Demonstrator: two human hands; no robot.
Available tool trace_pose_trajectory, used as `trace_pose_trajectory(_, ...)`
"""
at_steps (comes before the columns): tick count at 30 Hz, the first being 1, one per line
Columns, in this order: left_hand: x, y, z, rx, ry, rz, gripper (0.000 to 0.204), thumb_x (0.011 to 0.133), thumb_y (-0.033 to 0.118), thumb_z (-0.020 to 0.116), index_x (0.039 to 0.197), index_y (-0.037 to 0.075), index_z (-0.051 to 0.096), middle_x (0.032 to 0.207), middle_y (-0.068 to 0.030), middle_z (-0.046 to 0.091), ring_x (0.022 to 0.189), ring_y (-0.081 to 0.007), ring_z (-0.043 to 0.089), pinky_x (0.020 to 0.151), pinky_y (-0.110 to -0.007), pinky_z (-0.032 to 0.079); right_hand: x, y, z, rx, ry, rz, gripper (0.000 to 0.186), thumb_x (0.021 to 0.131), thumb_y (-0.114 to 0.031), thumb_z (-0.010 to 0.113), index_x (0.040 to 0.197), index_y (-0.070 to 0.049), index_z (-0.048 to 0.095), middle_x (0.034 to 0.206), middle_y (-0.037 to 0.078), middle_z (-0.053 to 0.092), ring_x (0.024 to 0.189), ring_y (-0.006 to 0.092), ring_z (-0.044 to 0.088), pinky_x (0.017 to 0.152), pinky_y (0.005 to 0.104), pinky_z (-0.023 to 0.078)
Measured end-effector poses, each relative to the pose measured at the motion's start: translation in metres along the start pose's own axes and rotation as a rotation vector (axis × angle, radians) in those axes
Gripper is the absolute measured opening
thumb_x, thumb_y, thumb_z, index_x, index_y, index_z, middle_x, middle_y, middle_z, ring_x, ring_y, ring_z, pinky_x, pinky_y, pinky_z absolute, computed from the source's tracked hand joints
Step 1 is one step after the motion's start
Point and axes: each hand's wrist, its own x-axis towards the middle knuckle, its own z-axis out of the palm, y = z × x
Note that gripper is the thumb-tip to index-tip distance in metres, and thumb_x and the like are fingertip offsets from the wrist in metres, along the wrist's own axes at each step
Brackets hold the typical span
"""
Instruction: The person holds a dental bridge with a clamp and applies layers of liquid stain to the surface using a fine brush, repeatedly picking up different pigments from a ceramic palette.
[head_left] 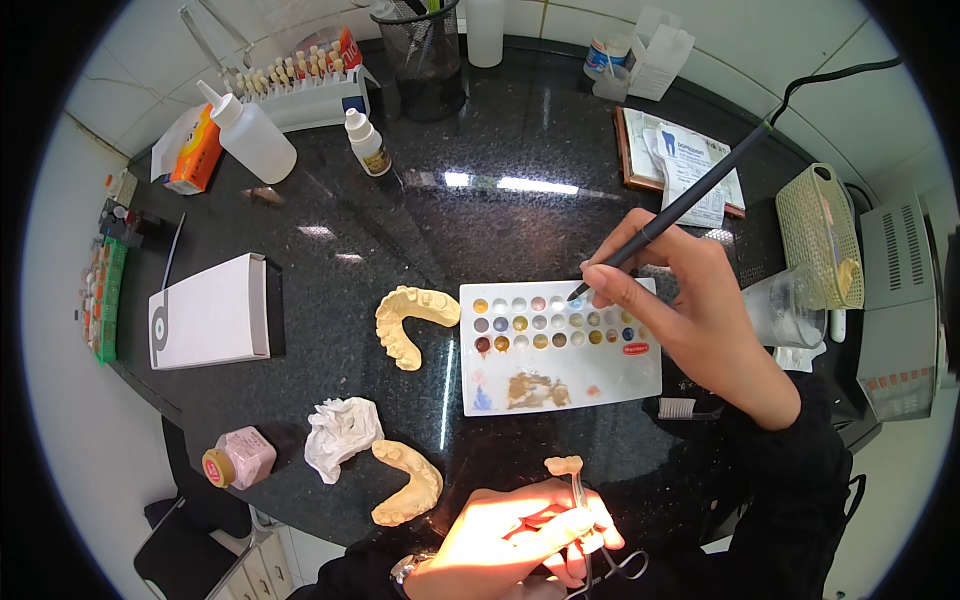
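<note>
My right hand (700, 310) grips a thin black-handled paintbrush (665, 215) like a pen. The brush tip is at the top row of colour wells on a white palette (630, 385); whether it touches is too small to tell. Smears of brown, blue and pink lie on the palette's lower part. Lower down, under bright light, my left hand (530, 525) is closed around a slim metal holder (579, 490), probably forceps. At its upper end sits a small peach-coloured dental piece (564, 465). Two yellowish plaster dental models (412, 315) lie left of the palette.
Crumpled white tissue (340, 435) and a pink jar (240, 458) are at the lower left. A white box (212, 310), squeeze bottle (255, 140) and dropper bottle (368, 145) stand farther left. A glass (785, 310) and woven basket (820, 235) are at right.
</note>
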Motion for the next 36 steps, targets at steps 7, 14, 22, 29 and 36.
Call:
trace_pose_trajectory(7,0.0,-0.002,-0.001,-0.029,-0.001,-0.002,0.018,0.091,0.011,0.053,0.098,-0.005,0.059,0.083,-0.0148,0.066,0.056,-0.0124,0.06,0.048,-0.021,0.049,-0.008,-0.009,-0.007,-0.002,0.091,0.007,0.011,0.085,-0.007,0.061,0.087,0.003,0.058,0.079,0.007,0.061,0.074,0.0124,0.062,0.071,0.0255,0.047)
trace_pose_trajectory(14,0.0,-0.001,0.0,-0.032,-0.01,0.017,0.019,0.091,0.011,0.053,0.097,-0.006,0.059,0.083,-0.0156,0.066,0.056,-0.0133,0.061,0.048,-0.022,0.049,-0.02,-0.02,-0.014,-0.019,0.216,-0.017,0.009,0.083,-0.003,0.061,0.086,0.003,0.056,0.078,0.006,0.059,0.076,0.0129,0.062,0.071,0.0257,0.047)
trace_pose_trajectory(22,-0.001,-0.002,-0.001,0.0,0.0,0.018,0.021,0.091,0.012,0.053,0.099,-0.006,0.059,0.083,-0.0145,0.066,0.057,-0.0117,0.061,0.05,-0.021,0.05,-0.031,-0.025,-0.022,-0.039,0.235,0.108,0.007,0.083,-0.001,0.058,0.087,0.004,0.056,0.078,0.006,0.06,0.078,0.0115,0.061,0.077,0.0261,0.047)
trace_pose_trajectory(29,0.0,-0.001,0.0,0.064,0.019,0.014,0.021,0.092,0.013,0.053,0.097,-0.005,0.061,0.081,-0.012,0.067,0.057,-0.0097,0.061,0.05,-0.019,0.049,-0.054,-0.012,-0.024,-0.033,0.178,0.202,0.009,0.084,-0.001,0.056,0.089,0.007,0.054,0.081,0.009,0.059,0.08,0.0132,0.061,0.078,0.027,0.048)
trace_pose_trajectory(36,0.001,0.001,0.002,0.115,0.039,0.009,0.02,0.092,0.014,0.053,0.094,-0.004,0.061,0.081,-0.0116,0.067,0.056,-0.0094,0.06,0.05,-0.019,0.049,-0.059,-0.001,-0.021,-0.03,0.182,0.203,0.01,0.084,-0.002,0.057,0.084,0.007,0.053,0.079,0.01,0.057,0.078,0.0145,0.06,0.075,0.0269,0.046)
